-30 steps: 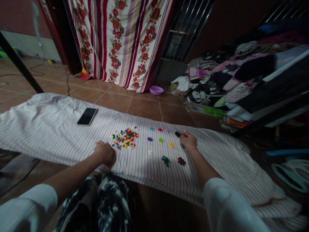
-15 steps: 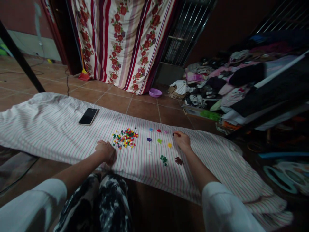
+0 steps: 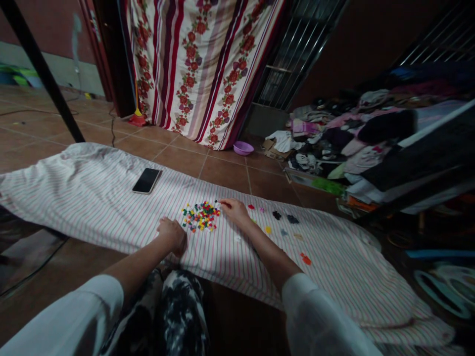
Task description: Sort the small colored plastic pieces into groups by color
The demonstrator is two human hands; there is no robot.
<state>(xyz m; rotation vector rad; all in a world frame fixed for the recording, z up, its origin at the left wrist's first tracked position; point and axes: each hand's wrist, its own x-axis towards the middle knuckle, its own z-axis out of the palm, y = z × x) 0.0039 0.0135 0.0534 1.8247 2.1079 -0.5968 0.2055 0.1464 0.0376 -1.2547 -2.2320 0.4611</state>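
Note:
A mixed pile of small coloured pieces (image 3: 201, 216) lies on the striped cloth (image 3: 111, 207). At the pile's upper right edge is my right hand (image 3: 234, 209), its fingertips pinched beside a small black piece (image 3: 216, 201); what they hold, if anything, is too small to make out. My left hand (image 3: 172, 234) rests on the cloth left of the pile, its fingers curled and partly hidden. To the right lie small one-colour clusters, among them black (image 3: 276, 215), yellow (image 3: 268, 230), dark grey (image 3: 293, 219) and orange (image 3: 306, 258). My right forearm covers some of them.
A phone (image 3: 147, 181) lies on the cloth at the left. Beyond the cloth, a purple basin (image 3: 243, 148) stands on the tiled floor by a hanging flowered curtain (image 3: 193, 69). Heaped clothes (image 3: 356, 128) fill the right background; a dark pole (image 3: 44, 74) slants at the left.
My right hand has moved left from beside the clusters to the pile's edge, uncovering clusters at the right. My left hand has stayed beside the pile. The camera view has shifted slightly.

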